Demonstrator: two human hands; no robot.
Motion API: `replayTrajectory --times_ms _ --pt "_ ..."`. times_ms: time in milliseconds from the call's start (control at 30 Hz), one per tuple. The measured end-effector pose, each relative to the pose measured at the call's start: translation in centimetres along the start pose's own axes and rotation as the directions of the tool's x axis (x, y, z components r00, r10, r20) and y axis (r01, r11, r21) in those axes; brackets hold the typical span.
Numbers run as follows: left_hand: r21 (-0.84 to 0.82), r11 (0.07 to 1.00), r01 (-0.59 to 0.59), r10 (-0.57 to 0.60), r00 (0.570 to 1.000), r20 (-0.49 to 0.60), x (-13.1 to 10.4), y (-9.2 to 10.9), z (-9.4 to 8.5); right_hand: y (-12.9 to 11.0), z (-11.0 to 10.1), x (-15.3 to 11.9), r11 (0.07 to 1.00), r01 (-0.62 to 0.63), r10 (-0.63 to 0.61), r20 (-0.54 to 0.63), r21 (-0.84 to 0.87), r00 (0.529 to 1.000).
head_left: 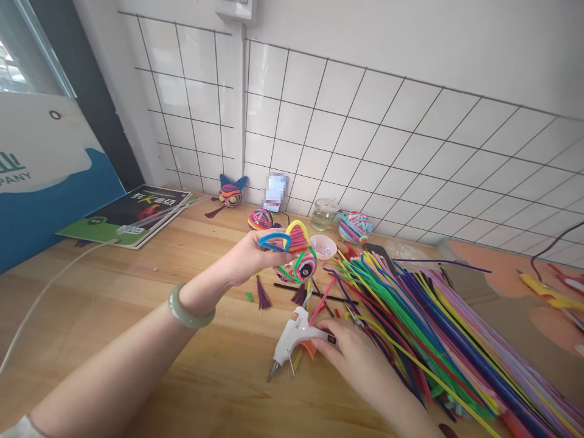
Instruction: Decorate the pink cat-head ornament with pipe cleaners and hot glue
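Table, held figure partly hidden

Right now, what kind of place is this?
Probably a craft workspace, maybe a workshop: piles of colourful pipe cleaners, a white glue gun and, in the left hand, a fuzzy figure with ears.

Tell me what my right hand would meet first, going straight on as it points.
Leaving aside the glue gun in the right hand, probably the pink strip, then a purple tassel. Depth is unclear, so the hand may pass above both.
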State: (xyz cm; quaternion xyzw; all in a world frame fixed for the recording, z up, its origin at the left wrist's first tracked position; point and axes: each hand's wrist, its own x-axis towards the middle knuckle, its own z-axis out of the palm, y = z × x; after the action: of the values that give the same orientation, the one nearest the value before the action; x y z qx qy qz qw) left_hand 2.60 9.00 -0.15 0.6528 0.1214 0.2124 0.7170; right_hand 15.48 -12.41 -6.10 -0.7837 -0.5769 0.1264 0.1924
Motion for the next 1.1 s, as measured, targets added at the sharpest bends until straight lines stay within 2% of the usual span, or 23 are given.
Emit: replayTrajectory --times_ms 200,300,367,433,500,600,700,767,833,900,967,1100 --pt "-0.023 1.0 0.006 -0.007 0.998 -0.064 0.3 -0.6 -0.8 -0.2 -0.2 1.5 0.987 0.003 -0.034 0.196 0.158 0.98" --pt "-0.052 0.998 -0.036 0.035 0.999 -0.027 0.3 -0.3 -1.0 0.5 -1.4 1.5 0.945 -0.007 -0.088 0.275 0.327 0.957" --pt "-0.059 0.997 -0.042 0.04 0.999 -0.028 0.4 -0.1 -1.1 1.1 -2.6 1.3 0.883 -0.076 -0.068 0.287 0.462 0.956" --pt "-0.063 0.998 -0.03 0.027 0.999 -0.047 0.4 -0.1 -1.2 1.6 -3.8 1.1 0.768 -0.179 0.014 0.263 0.615 0.965" --pt "-0.074 0.997 -0.022 0.018 0.998 -0.055 0.4 -0.2 -1.4 2.0 -5.0 1.0 0.618 -0.206 0.085 0.196 0.759 0.977" --pt "-0.09 0.996 -0.019 0.014 0.998 -0.055 0.5 -0.4 -1.6 1.9 -6.2 1.5 0.431 -0.093 0.118 0.046 0.897 0.992" --pt "-0.119 0.993 0.003 -0.009 0.999 -0.045 0.5 -0.5 -1.9 1.1 -6.6 3.0 0.318 0.041 0.114 -0.081 0.947 0.99" --pt "-0.179 0.982 0.05 -0.054 0.998 -0.013 0.5 -0.5 -2.1 0.3 -6.3 4.3 0.269 0.129 0.166 -0.178 0.954 0.97" --pt "-0.254 0.962 0.104 -0.101 0.995 0.026 0.5 -0.5 -2.2 -0.5 -5.7 5.6 0.229 0.192 0.274 -0.253 0.954 0.928" --pt "-0.306 0.938 0.161 -0.15 0.987 0.058 0.4 -0.6 -2.1 -1.3 -4.7 6.5 0.189 0.206 0.385 -0.266 0.96 0.884" --pt "-0.339 0.911 0.233 -0.202 0.971 0.125 0.4 -0.9 -1.8 -2.0 -3.8 7.0 0.137 0.184 0.465 -0.228 0.973 0.855" --pt "-0.369 0.869 0.329 -0.232 0.931 0.283 0.3 -1.5 -1.0 -2.8 -2.6 7.1 0.014 0.149 0.51 -0.135 0.989 0.849"
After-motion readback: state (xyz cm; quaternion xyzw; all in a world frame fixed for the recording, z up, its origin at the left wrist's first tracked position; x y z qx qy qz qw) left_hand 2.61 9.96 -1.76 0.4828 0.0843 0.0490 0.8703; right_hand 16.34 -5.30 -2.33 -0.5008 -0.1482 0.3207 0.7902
